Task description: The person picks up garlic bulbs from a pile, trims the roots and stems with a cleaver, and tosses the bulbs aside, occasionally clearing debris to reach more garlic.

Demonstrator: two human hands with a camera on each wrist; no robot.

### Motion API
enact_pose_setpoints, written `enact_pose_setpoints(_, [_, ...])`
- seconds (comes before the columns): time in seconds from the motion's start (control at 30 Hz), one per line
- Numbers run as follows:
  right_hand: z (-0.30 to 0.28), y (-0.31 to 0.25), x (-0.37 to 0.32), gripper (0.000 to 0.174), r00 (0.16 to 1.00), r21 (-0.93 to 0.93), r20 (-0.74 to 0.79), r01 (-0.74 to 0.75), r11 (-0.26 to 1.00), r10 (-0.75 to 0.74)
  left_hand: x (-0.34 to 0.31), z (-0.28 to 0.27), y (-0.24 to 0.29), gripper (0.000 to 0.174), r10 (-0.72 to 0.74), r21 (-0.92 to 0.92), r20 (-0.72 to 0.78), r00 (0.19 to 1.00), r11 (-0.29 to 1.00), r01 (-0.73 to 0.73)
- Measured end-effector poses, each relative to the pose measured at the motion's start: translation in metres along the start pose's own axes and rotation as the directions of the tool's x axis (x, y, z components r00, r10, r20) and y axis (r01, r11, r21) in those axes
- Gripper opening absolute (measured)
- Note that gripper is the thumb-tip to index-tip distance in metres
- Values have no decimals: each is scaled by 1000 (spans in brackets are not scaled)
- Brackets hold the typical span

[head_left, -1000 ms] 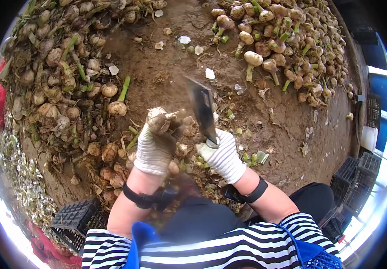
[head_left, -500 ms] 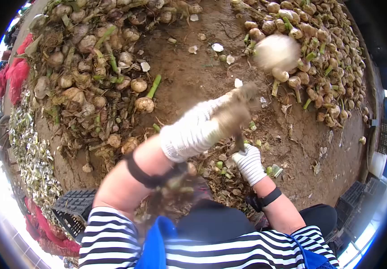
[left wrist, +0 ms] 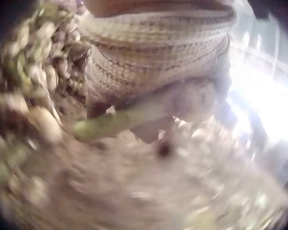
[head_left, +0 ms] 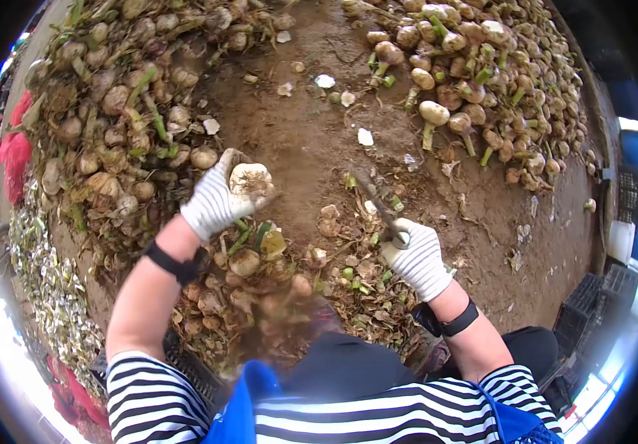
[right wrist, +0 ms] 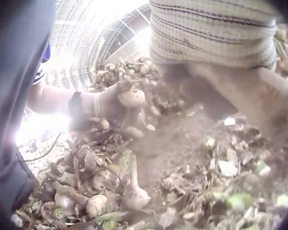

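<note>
My gloved left hand grips a garlic bulb above the ground at the near edge of the left heap. Its rooty base faces up in the head view. In the left wrist view the bulb's green stem sticks out below the glove. My gloved right hand holds a knife by its handle, the dark blade angled up and left over the trimmings. A wide gap separates the blade from the bulb. Fingers of the right hand largely fill the upper right of the right wrist view.
Untrimmed garlic lies in a heap on the left; a second garlic pile stands at the far right. Leaf scraps and cut stems litter the dirt between my hands. Black crates stand on the right, red net sacks on the left.
My left hand swung right and a pale blurred bulb flew toward the right pile. Now the hand is back at left, holding a garlic bulb. The right hand keeps the knife.
</note>
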State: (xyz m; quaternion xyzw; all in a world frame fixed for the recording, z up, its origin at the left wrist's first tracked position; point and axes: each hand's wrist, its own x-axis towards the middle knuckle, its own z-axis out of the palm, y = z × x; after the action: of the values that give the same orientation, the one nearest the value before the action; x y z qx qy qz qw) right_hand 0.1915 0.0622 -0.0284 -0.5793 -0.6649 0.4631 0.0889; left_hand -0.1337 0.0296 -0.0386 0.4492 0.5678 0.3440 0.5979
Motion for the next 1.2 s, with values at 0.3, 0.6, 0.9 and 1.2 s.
enact_pose_setpoints(0.3, [-19,-65,-7,19,888,-457,329,448,768,-322,-22,90,13,73,50,-423,-42,998,904,-63])
enact_pose_setpoints(0.6, [-2,-36,-1,20,882,-437,306,464,771,-358,-34,132,7,38,-4,-388,-299,954,914,-118])
enact_pose_setpoints(0.9, [-20,9,6,12,988,-496,-6,131,859,-155,-31,110,33,78,171,-274,-320,932,925,-263])
enact_pose_setpoints(1.2, [-14,-55,-7,16,937,-498,230,345,796,-262,-27,125,27,75,145,-79,-324,935,981,-180])
